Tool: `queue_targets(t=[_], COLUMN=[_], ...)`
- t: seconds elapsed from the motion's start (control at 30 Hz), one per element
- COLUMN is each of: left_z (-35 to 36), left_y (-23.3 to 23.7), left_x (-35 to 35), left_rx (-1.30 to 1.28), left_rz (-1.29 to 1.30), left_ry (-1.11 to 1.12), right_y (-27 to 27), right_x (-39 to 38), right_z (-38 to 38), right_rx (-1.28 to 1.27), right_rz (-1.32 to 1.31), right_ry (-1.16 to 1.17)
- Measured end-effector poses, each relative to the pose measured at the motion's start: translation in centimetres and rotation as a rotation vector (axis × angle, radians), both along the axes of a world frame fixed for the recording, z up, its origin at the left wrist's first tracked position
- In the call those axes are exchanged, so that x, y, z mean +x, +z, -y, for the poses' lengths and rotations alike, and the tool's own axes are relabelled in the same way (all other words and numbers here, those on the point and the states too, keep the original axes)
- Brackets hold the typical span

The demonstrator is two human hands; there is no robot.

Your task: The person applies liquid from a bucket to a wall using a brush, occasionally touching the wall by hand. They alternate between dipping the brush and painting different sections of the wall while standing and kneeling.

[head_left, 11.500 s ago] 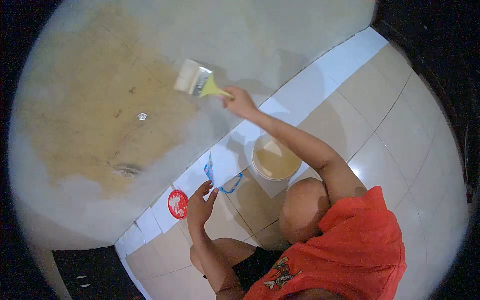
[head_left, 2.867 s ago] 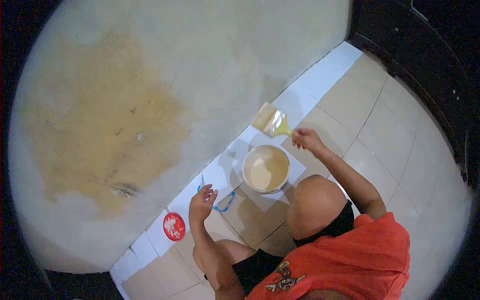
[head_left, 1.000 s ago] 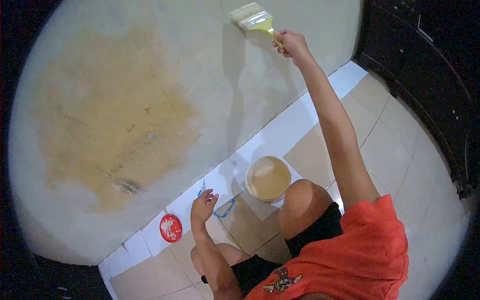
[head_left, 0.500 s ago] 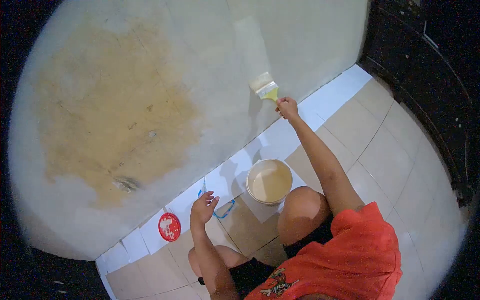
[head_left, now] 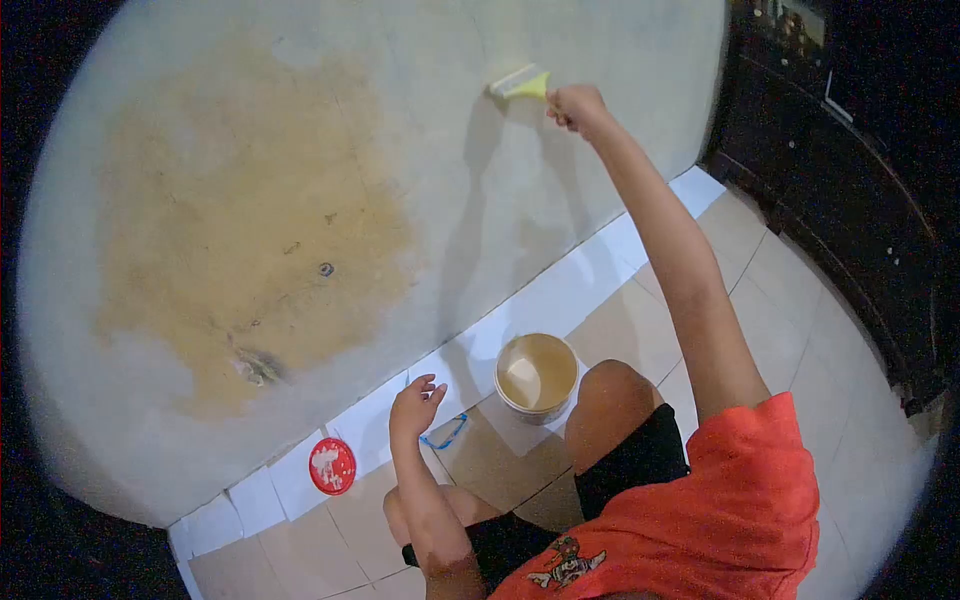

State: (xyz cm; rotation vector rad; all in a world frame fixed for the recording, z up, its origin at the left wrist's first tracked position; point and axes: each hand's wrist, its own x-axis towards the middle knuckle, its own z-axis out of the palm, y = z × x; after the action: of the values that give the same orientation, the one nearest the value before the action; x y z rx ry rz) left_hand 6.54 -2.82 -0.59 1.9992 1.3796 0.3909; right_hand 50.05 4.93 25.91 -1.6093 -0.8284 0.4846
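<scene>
My right hand (head_left: 577,108) is wrapped round the handle of a wide brush (head_left: 521,84) with a yellow-green handle, whose bristles touch the pale wall (head_left: 420,60). Below it on the floor stands a round bucket (head_left: 537,376) holding a cream-coloured liquid. My left hand (head_left: 417,405) hangs above the floor with its fingers apart and nothing in it. Close by lies a blue-edged clear item (head_left: 446,432), too unclear to name. A red lid (head_left: 332,466) smeared with white lies to the left of that hand.
White sheets (head_left: 603,262) line the tiled floor (head_left: 510,455) along the wall's foot. A yellowish patch (head_left: 270,200) with a small damaged spot (head_left: 258,367) marks the wall. Dark furniture (head_left: 840,170) stands at the right. My bent knees flank the bucket.
My right hand has moved up along the wall with the brush, which has turned so its bristles point left. My left hand remains beside the blue-edged item, fingers still apart.
</scene>
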Motion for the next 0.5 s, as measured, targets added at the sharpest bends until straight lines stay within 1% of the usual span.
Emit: queue_targets(t=[0.07, 0.13, 0.2, 0.23, 0.3, 0.43, 0.5], left_z=[-0.3, -0.3, -0.1, 0.1, 0.4, 1.1, 1.0], left_y=[-0.2, -0.4, -0.5, -0.1, 0.6, 1.7, 2.1], left_x=[0.2, 0.3, 0.1, 0.1, 0.3, 0.1, 0.0], left_rx=[-0.015, -0.013, -0.018, 0.001, 0.018, 0.001, 0.014], left_rz=[0.035, 0.025, 0.005, -0.01, -0.011, -0.009, 0.005], left_ry=[-0.01, -0.002, 0.005, 0.001, 0.002, 0.023, 0.025], right_y=[2.6, 4.5, 4.5, 3.2, -0.6, -10.4, -15.2], right_x=[-0.4, -1.2, -1.4, -0.8, 0.6, -0.7, -0.7], right_z=[1.2, 2.2, 2.1, 1.2, -1.8, -2.6, -3.3], right_rx=[0.201, 0.246, 0.312, 0.305, 0.177, 0.156, 0.107], right_rz=[-0.058, -0.044, -0.018, -0.012, 0.038, -0.117, -0.141], right_ry=[0.022, 0.037, 0.088, 0.091, 0.077, 0.059, 0.023])
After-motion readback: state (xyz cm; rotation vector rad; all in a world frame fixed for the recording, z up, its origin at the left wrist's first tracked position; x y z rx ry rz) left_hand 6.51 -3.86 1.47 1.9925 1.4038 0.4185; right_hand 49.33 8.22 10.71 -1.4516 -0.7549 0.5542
